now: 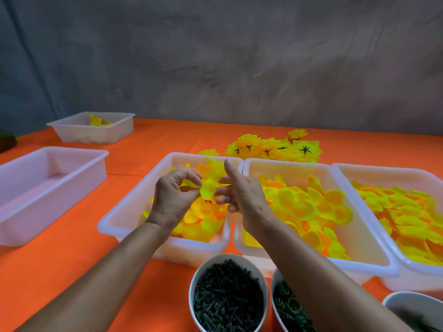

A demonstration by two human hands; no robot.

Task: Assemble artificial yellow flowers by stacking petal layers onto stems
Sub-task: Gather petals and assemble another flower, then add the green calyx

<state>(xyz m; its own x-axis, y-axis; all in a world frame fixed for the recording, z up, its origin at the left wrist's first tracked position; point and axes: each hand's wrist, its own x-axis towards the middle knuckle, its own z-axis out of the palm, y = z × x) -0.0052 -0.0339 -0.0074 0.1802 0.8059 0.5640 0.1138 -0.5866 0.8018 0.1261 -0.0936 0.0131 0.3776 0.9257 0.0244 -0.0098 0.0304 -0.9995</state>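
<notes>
Left hand (pixel 171 197) fingers pinched petal layer (pixel 209 188) over near-left tray (pixel 124 213) | right hand (pixel 242 190) fingers spread, steadying it | risk: thin layers clinging, doubling up.

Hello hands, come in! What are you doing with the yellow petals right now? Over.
Left hand pinching a yellow petal layer over the left petal bin. Right hand steadying the petal layer, fingers spread. No stem visible in either hand. Nothing in the way.

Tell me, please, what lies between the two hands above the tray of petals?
In the head view, a yellow petal layer spans the gap between the left hand and the right hand, above the tray. The left hand's fingertips pinch it; the right hand's straight fingers touch it.
</notes>
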